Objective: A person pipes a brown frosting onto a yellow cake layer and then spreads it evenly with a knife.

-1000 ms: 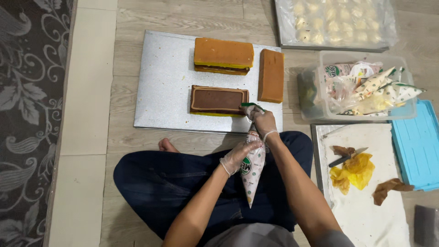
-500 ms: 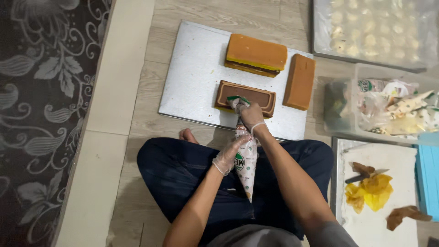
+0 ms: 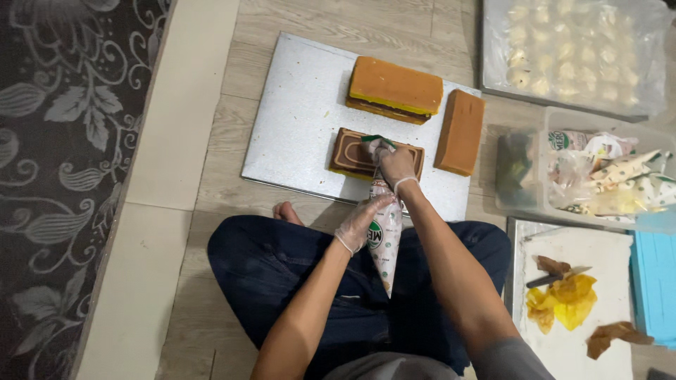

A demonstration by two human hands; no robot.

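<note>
A printed plastic piping bag (image 3: pixel 384 239) hangs between my hands, tip over a flat brown cake slab (image 3: pixel 352 151) marked with piped lines. My right hand (image 3: pixel 396 164), in a clear glove, grips the bag's upper end above the slab. My left hand (image 3: pixel 361 222), also gloved, squeezes the bag lower down. The slab lies on a silver board (image 3: pixel 296 119). Behind it sits a layered orange cake block (image 3: pixel 394 88), and a second orange block (image 3: pixel 460 131) stands to the right.
I sit cross-legged on a wood floor, with a patterned dark rug (image 3: pixel 63 141) to the left. A clear tub of bags (image 3: pixel 584 176), a covered tray of pale dough pieces (image 3: pixel 570 49), a white board with yellow scraps and a knife (image 3: pixel 563 299) and a blue lid (image 3: pixel 655 281) lie to the right.
The view has shifted, so the board now sits more to the right and lower. My right hand with the bag's tip has moved left along the brown slab.
</note>
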